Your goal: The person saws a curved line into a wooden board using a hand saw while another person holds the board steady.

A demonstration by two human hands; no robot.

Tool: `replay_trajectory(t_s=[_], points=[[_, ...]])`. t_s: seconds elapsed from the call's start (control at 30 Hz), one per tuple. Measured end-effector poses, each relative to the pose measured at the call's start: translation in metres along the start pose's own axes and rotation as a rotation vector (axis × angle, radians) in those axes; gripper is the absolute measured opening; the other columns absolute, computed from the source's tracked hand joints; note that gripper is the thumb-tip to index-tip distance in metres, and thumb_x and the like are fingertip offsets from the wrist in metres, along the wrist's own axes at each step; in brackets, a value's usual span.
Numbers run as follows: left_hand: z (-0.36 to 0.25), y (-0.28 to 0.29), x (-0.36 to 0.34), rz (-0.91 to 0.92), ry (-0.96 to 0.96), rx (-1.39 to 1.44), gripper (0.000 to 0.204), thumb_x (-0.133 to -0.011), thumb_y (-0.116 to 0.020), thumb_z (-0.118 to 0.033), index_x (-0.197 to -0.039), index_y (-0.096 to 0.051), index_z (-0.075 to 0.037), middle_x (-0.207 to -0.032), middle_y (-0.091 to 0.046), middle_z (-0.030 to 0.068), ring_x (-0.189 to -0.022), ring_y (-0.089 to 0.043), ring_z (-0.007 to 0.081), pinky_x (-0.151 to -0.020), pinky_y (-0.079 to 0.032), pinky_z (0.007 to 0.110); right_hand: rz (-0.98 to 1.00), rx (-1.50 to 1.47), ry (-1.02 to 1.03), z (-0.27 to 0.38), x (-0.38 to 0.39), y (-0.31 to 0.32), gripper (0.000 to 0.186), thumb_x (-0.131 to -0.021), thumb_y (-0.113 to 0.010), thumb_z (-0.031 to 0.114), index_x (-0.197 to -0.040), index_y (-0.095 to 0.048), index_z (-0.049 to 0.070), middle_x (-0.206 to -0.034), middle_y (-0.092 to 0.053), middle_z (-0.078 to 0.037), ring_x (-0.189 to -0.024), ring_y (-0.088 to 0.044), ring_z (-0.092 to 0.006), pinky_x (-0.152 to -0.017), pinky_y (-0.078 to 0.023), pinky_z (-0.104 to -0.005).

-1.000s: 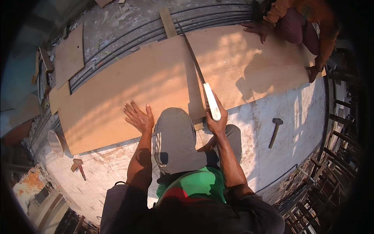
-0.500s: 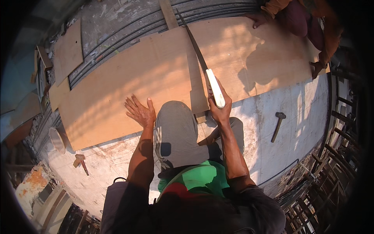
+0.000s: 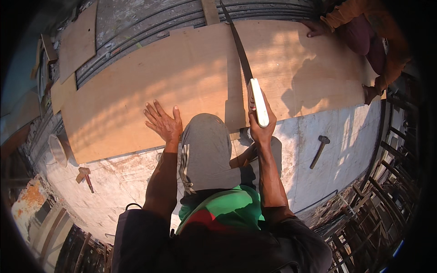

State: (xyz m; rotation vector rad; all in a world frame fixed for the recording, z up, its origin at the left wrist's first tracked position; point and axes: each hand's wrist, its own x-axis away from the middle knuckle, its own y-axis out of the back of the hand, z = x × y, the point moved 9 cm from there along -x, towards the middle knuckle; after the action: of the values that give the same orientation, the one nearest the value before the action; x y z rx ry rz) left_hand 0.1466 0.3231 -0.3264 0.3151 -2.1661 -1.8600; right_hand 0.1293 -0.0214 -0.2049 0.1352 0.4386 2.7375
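A long plywood sheet [image 3: 195, 68] lies across in front of me. My left hand [image 3: 164, 125] rests flat on its near part, fingers spread. In my right hand [image 3: 261, 120] is the white handle of a handsaw [image 3: 241, 52], the fingers wrapped round it. The dark blade points away from me over the sheet, its tip reaching past the far edge; whether its teeth touch the wood I cannot tell. A shadow of the saw falls on the sheet just left of the blade. My knee [image 3: 205, 136] is against the near edge between my hands.
A co-worker's hand [image 3: 314, 28] is on the sheet's far right corner. A hammer [image 3: 320, 152] lies on the pale floor to the right, a wooden-headed tool [image 3: 85, 177] to the left. Metal bars [image 3: 150, 29] run behind the sheet. Smaller boards [image 3: 79, 38] lie far left.
The whole view has shifted slightly, the board tilting a little in it. The saw stays in my right hand at nearly the same place on the sheet; my left hand remains flat.
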Motion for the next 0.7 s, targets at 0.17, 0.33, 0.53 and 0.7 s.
replay_trajectory(t_s=[0.17,0.33,0.53,0.7], points=[[0.004,-0.005,0.013,0.076,0.08,0.014,0.08,-0.096,-0.049,-0.056,-0.158,-0.023,-0.011,-0.165,-0.014,0.0171,-0.152,-0.009,0.0388,-0.119,-0.009,0.062,0.025,0.055,-0.074,-0.01,-0.087,-0.037,0.066,-0.078,-0.063,0.0,-0.142,-0.055,0.013,-0.116,-0.07,-0.021,-0.108,-0.07,-0.0251,-0.092,-0.051,-0.0332],[-0.004,0.0,-0.005,0.008,0.04,0.0,0.078,-0.096,-0.05,-0.052,-0.157,-0.025,-0.011,-0.165,-0.015,0.0174,-0.152,-0.012,0.0396,-0.117,-0.013,0.063,-0.05,0.04,0.073,-0.003,-0.081,-0.035,0.069,-0.076,-0.06,-0.007,-0.143,-0.053,0.008,-0.126,-0.068,-0.018,-0.117,-0.065,-0.0242,-0.097,-0.05,-0.034],[0.009,0.007,0.002,0.031,0.043,0.022,0.077,-0.097,-0.049,-0.051,-0.158,-0.025,-0.01,-0.166,-0.012,0.0183,-0.152,-0.009,0.0411,-0.117,-0.011,0.064,-0.005,-0.059,-0.032,-0.039,-0.055,-0.036,0.07,-0.078,-0.056,-0.013,-0.146,-0.047,-0.002,-0.121,-0.069,-0.017,-0.109,-0.067,-0.0185,-0.092,-0.053,-0.0315],[0.007,0.001,0.008,0.066,0.022,0.063,0.078,-0.097,-0.048,-0.053,-0.158,-0.024,-0.011,-0.166,-0.01,0.0173,-0.153,-0.006,0.04,-0.118,-0.007,0.064,0.123,0.487,0.113,-0.024,-0.038,-0.082,0.08,-0.074,-0.056,-0.012,-0.15,-0.045,0.009,-0.112,-0.073,-0.016,-0.089,-0.071,-0.0168,-0.08,-0.055,-0.0288]])
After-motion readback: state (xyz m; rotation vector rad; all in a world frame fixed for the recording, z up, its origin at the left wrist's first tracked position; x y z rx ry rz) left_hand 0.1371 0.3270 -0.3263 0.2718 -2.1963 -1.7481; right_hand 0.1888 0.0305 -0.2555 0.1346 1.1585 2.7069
